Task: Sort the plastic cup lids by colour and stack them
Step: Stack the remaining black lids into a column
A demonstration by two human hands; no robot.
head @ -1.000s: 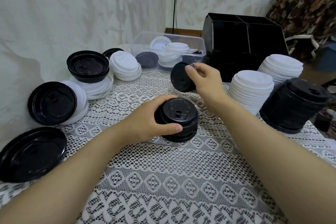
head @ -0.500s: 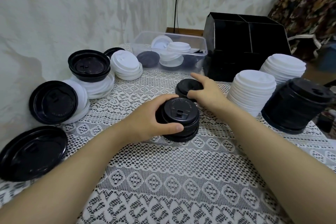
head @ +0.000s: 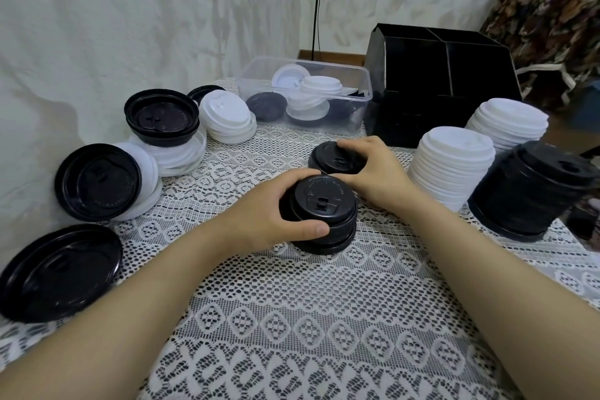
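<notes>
A short stack of small black lids (head: 323, 214) stands in the middle of the lace-covered table, and my left hand (head: 269, 216) grips its left side. Just behind it a single black lid (head: 328, 159) lies flat on the cloth, with my right hand (head: 373, 172) closed over its right side. To the right stand two tall stacks of white lids (head: 454, 169) (head: 509, 123) and a tall stack of black lids (head: 532, 191). Loose black and white lids (head: 165, 120) lie in a heap at the left.
A clear plastic tub (head: 259, 75) at the back holds several mixed lids. A black divided organiser box (head: 438, 81) stands beside it. Large black lids (head: 61, 269) (head: 97, 182) lean near the wall at the left. A patterned chair (head: 552, 29) is at the far right.
My right hand has brought the single black lid down from the air and laid it flat on the table behind the small stack. My left hand has stayed on the stack.
</notes>
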